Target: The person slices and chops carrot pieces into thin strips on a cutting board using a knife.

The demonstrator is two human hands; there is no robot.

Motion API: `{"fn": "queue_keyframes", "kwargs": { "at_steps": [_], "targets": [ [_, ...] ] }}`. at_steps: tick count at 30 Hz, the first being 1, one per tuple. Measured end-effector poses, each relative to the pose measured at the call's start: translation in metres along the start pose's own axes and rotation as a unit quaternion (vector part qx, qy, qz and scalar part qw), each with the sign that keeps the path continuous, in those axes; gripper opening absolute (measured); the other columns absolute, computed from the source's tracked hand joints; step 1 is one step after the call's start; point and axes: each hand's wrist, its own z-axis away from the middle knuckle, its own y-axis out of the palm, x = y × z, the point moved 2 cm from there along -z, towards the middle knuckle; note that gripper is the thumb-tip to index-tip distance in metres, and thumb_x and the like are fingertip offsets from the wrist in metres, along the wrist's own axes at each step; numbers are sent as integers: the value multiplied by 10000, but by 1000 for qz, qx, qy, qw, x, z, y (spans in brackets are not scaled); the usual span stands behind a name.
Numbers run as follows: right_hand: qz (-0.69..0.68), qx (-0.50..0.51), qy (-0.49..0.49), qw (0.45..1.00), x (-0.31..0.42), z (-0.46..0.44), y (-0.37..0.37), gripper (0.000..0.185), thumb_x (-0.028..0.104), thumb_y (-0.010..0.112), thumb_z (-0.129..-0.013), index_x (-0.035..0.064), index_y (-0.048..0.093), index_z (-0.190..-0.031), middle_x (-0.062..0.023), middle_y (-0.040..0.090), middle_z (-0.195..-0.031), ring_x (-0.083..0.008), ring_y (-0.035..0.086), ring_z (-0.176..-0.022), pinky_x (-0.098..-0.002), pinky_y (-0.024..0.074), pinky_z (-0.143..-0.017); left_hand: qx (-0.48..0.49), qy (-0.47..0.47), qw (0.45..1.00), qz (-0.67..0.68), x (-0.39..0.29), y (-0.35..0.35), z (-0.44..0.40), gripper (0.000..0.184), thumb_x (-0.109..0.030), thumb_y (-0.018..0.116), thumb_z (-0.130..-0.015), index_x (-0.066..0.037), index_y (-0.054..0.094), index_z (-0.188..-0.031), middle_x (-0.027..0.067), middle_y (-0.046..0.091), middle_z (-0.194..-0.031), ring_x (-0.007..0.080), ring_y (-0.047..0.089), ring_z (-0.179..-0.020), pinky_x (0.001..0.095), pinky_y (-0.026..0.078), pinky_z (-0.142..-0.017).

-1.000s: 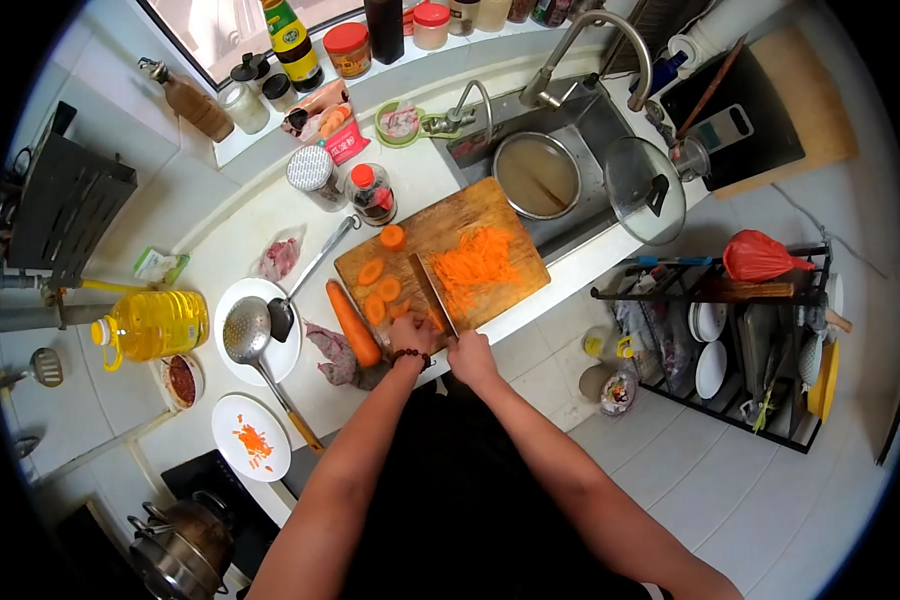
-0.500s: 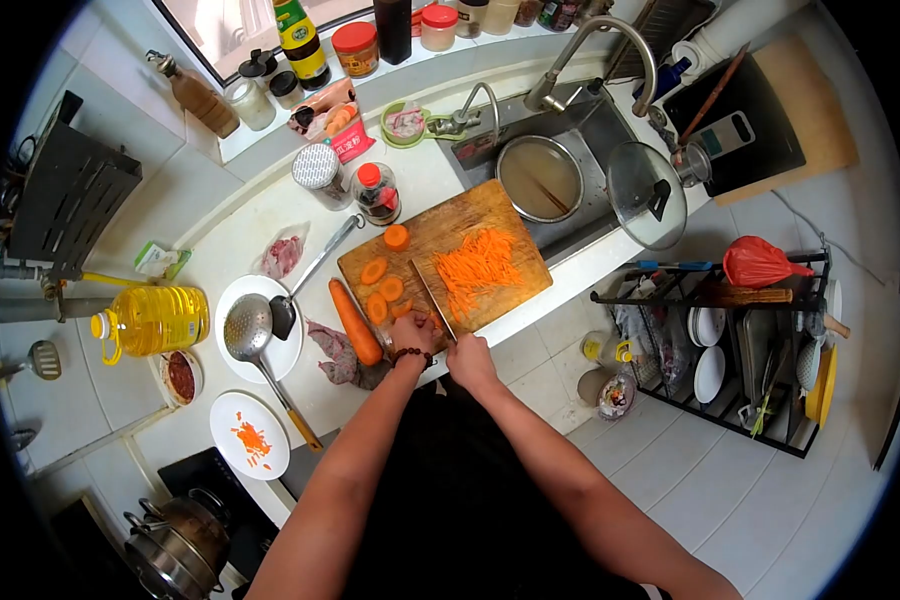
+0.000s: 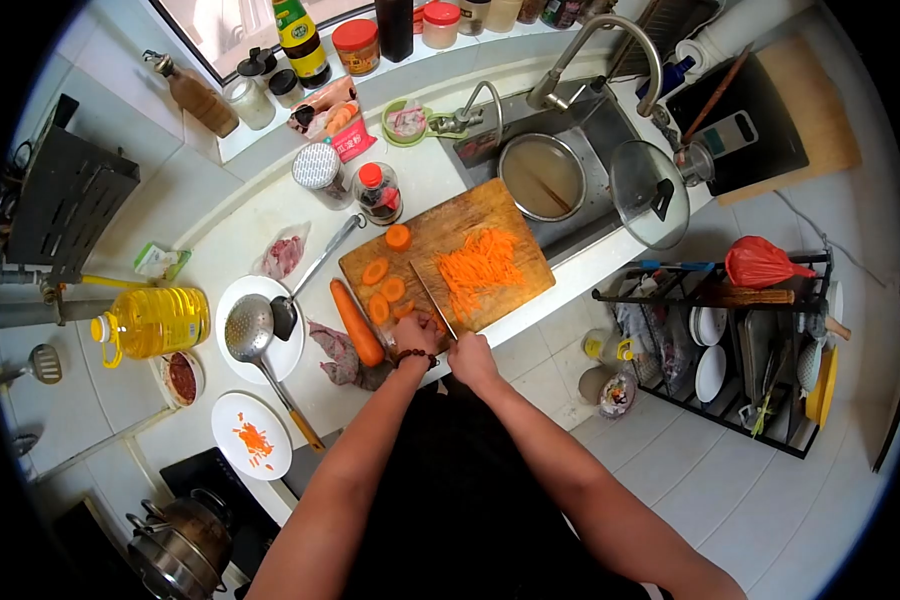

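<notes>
My right hand is wrapped round the handle of a knife, whose blade stands on the wooden cutting board. Close to the blade's left side, my left hand presses with bent fingers on carrot pieces at the board's near edge; its fingertips partly hide them. Right of the blade lies a heap of shredded carrot. Several carrot slices and a short carrot chunk are on the board's left part. A whole carrot lies beside the board on the left.
Left on the counter are a plate with a skimmer, a plate with carrot bits and an oil jug. A pot sits in the sink, with a glass lid beside it. A rack stands right.
The camera view has shifted slightly. Both hands stay at nearly the same place on the board, with the knife still between the slices and the shreds.
</notes>
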Motion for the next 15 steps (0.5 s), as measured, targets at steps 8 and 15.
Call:
{"fn": "queue_keyframes", "kwargs": {
  "at_steps": [8, 15],
  "targets": [
    [-2, -2, 17, 1000, -1, -8, -8, 297, 164, 647, -890, -122, 687, -822, -353, 653, -850, -515, 649, -879, -554, 532, -815, -9, 24, 999, 36, 40, 15, -20, 146, -68, 702, -875, 60, 718, -941, 172, 742, -807, 267, 732, -718, 366, 581, -625],
    [-34, -14, 29, 999, 2, 5, -14, 307, 180, 671, -894, -120, 678, -829, -352, 652, -854, -526, 638, -883, -552, 525, -791, -20, 1, 997, 76, 25, 9, -8, 134, -43, 693, -893, 76, 701, -954, 160, 728, -801, 225, 732, -703, 345, 593, -612]
  ]
}}
